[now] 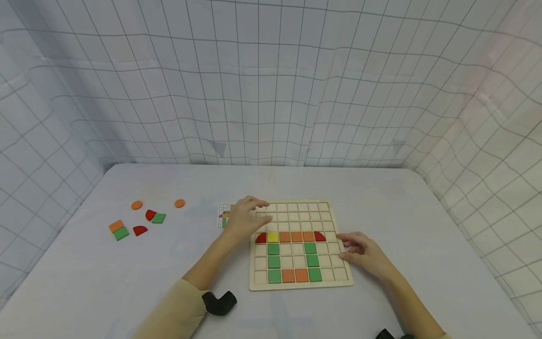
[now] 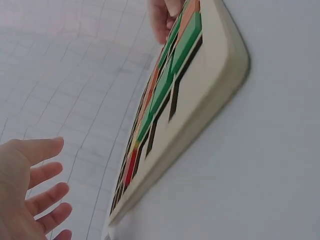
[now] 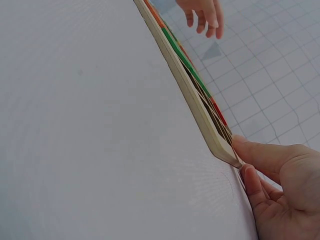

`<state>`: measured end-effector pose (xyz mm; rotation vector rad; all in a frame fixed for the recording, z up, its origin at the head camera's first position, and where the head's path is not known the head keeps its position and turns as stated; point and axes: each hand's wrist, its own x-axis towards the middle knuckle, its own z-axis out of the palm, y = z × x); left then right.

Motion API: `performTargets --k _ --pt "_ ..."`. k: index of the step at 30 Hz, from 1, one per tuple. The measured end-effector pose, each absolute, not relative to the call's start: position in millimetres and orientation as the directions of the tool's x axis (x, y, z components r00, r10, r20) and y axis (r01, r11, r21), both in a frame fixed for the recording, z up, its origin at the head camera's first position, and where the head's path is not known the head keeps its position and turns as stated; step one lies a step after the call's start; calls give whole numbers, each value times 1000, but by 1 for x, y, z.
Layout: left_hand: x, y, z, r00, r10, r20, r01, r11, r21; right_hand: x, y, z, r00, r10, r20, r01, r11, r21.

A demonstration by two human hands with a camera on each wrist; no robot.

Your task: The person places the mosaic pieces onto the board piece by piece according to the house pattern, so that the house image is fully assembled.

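A pale wooden grid board (image 1: 334, 259) lies flat, holding green squares (image 1: 274, 262), orange squares (image 1: 296, 237), a yellow square (image 1: 273, 237) and two red quarter-round pieces (image 1: 320, 236). My left hand (image 1: 245, 219) hovers over its upper left part, thumb and forefinger spread, nothing between them. At the board's right edge is my right hand (image 1: 364, 254), its thumb and forefinger touching the rim a little apart. The right wrist view shows that thumb (image 3: 260, 155) right at the board's edge. A small printed card (image 1: 221, 216) is partly hidden behind my left hand.
Loose pieces lie on the white table (image 1: 186, 254) at the left: two orange discs (image 1: 179, 203), red quarter-rounds (image 1: 140, 230), green pieces (image 1: 121, 233) and an orange square (image 1: 115, 226). White gridded cloth (image 1: 275, 94) hangs behind and at both sides.
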<state>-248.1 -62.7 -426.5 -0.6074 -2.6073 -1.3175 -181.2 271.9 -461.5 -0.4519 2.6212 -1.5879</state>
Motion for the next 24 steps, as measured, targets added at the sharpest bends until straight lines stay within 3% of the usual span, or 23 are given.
performTargets --k 6,17,24 --pt "-248 -109 -429 -924 199 327 382 506 773 -181 272 -462 -957 -269 112 -224 433 -873" --pt "-236 -203 -436 -940 42 338 274 684 676 -183 272 -465 -959 -263 103 -215 446 -869" --pt "-229 -257 -443 -893 -77 443 229 770 595 -184 273 -465 -963 -254 86 -198 457 -867"
